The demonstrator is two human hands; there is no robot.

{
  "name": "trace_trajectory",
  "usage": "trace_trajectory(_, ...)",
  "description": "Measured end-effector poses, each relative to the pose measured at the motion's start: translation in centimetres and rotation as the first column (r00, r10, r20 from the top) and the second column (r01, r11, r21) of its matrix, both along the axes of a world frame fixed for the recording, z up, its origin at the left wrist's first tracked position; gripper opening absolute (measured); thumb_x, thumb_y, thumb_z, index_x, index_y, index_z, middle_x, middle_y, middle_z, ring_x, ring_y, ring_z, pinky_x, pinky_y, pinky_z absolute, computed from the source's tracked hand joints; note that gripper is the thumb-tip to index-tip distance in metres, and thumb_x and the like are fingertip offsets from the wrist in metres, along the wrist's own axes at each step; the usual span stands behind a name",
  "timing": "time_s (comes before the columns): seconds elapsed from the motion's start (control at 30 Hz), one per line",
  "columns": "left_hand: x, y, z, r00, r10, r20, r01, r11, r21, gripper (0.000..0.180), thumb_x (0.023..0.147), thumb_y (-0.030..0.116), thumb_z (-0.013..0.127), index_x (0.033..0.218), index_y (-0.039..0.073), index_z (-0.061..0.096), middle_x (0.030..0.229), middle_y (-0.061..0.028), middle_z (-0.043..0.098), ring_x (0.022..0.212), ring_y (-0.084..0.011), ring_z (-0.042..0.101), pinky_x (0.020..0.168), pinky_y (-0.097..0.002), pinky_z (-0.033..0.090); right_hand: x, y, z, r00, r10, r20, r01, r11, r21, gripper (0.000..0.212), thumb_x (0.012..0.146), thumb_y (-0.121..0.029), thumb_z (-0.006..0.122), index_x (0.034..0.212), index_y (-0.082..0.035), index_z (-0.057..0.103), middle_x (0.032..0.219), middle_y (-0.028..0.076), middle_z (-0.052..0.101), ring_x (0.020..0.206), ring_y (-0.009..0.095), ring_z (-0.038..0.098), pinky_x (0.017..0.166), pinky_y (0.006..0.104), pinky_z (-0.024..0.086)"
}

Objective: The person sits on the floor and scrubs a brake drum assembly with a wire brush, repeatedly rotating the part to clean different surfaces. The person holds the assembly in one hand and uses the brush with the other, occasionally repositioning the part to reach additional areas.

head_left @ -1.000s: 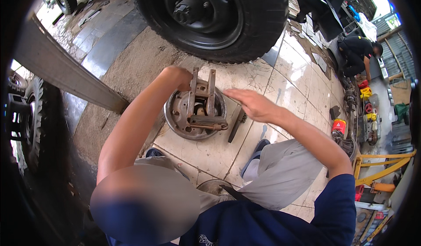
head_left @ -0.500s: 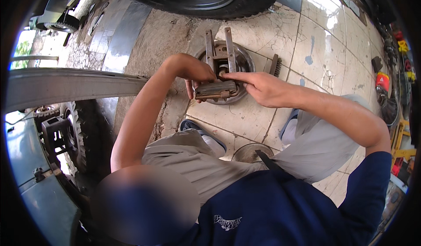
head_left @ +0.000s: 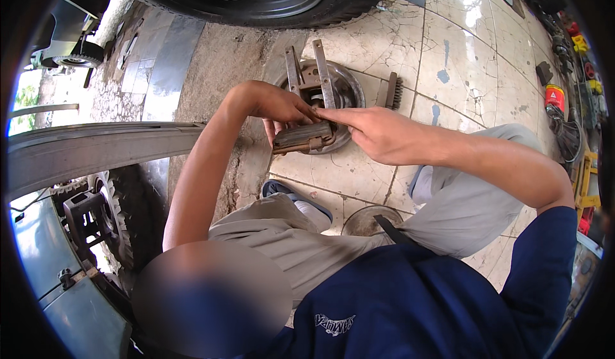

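A rusty metal assembly that looks like a brake caliper [head_left: 304, 138], with a dark block across its near side, rests over a round metal dish [head_left: 353, 96] on the floor. Two flat metal bars [head_left: 321, 71] stick out from its far side. My left hand [head_left: 277, 106] is curled round its left and back, some fingertips showing behind the dark block. From the right, my right hand [head_left: 387, 135] reaches in with one finger stretched to the caliper's middle. Its other fingers are folded, and the fingertips meet near my left hand, so anything small between them is hidden.
A wire brush [head_left: 393, 93] lies right of the dish. Beyond it stands a large tyre [head_left: 256, 3]. A grey metal beam [head_left: 109, 151] comes in from the left. A round lid-like disc [head_left: 368, 221] is between my feet; a red can [head_left: 554, 98] stands far right.
The view has turned and shifted slightly, so the caliper and dish appear a little further left. Both hands stay at the caliper in nearly the same pose.
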State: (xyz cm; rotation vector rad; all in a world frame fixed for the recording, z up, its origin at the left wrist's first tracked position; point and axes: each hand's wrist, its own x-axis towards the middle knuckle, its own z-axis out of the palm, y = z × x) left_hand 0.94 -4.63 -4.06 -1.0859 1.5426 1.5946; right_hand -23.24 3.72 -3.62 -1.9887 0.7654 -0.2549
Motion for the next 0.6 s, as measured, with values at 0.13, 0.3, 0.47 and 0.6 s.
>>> trace_trajectory(0.13, -0.1, -0.1, 0.3, 0.999, -0.032, -0.007, 0.032, 0.999, -0.044, 0.048, 0.103, 0.026, 0.05, 0.149, 0.011, 0.052, 0.13, -0.0183, 0.066, 0.101, -0.0297, 0.073, 0.082, -0.0407, 0.066, 0.3, 0.3, 1.6, 0.989, -0.018, -0.146, 0.039, 0.989, 0.143, 0.06, 0.093, 0.001, 0.042, 0.153, 0.003, 0.037, 0.128, 0.035, 0.06, 0.114, 0.047, 0.062, 0.101, 0.0496, 0.049)
trace_trajectory(0.3, -1.1, -0.2, 0.0, 0.972, -0.08, 0.221, 0.119, 0.978, -0.169, 0.049, 0.099, 0.017, 0.048, 0.147, 0.008, 0.053, 0.123, -0.0191, 0.07, 0.095, -0.0312, 0.075, 0.079, -0.0413, 0.064, 0.4, 1.6, 1.5, 0.989, -0.088, -0.122, 0.099, 0.99, 0.095, 0.062, 0.093, 0.002, 0.041, 0.155, 0.002, 0.035, 0.132, 0.035, 0.057, 0.118, 0.048, 0.059, 0.104, 0.0493, 0.047)
trace_trajectory(0.47, -0.9, -0.6, -3.8, 0.925, -0.209, 0.318, 0.303, 0.909, -0.285, 0.049, 0.101, 0.022, 0.049, 0.149, 0.01, 0.05, 0.118, -0.0184, 0.073, 0.094, -0.0311, 0.076, 0.082, -0.0434, 0.06, 0.6, 2.2, -0.4, 0.988, -0.116, 0.1, 0.125, 0.988, -0.092, 0.064, 0.093, 0.002, 0.04, 0.156, 0.0, 0.033, 0.137, 0.035, 0.054, 0.122, 0.048, 0.057, 0.108, 0.0477, 0.046)
trace_trajectory(0.6, -1.1, -0.1, -4.0, 0.954, -0.137, 0.267, 0.23, 0.906, -0.355, 0.049, 0.102, 0.023, 0.05, 0.149, 0.011, 0.049, 0.125, -0.0169, 0.071, 0.096, -0.0303, 0.076, 0.09, -0.0429, 0.057, 0.4, 2.5, 0.1, 0.99, -0.137, -0.019, 0.138, 0.988, 0.062, 0.064, 0.093, 0.003, 0.041, 0.157, 0.0, 0.033, 0.144, 0.031, 0.051, 0.13, 0.045, 0.054, 0.113, 0.0451, 0.043)
